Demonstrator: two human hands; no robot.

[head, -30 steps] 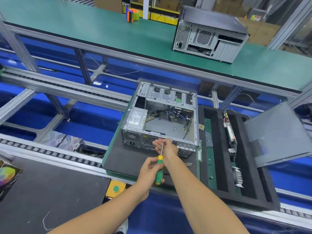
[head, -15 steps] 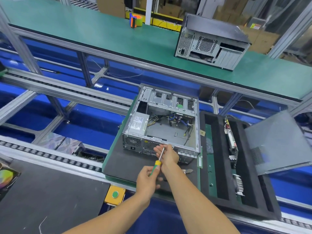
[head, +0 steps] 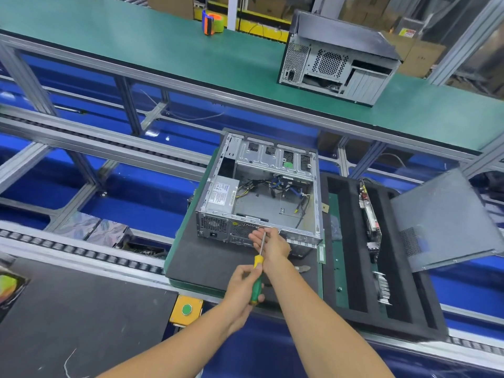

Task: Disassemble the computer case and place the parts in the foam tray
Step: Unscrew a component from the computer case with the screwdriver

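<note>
The left hand [head: 243, 285] now grips the screwdriver [head: 257, 271] handle lower, its tip raised to the open computer case [head: 260, 196] rear edge just beyond the steadying right hand [head: 270, 245], whose fingers guide the shaft, suggesting a screw comes next.

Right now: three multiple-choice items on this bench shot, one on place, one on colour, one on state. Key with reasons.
1. Where is the foam tray relative to the open computer case?
A. on its right
B. on its left
C. under it

2. What colour is the screwdriver grip?
A. red
B. green with a yellow collar
C. black

3. What is the left hand doing?
A. lying flat
B. gripping the screwdriver
C. holding a cable

Key: A, the tray sits right of the case; B, the grip shows green and yellow; B, fingers wrap the handle while the right hand is at the shaft.
</note>
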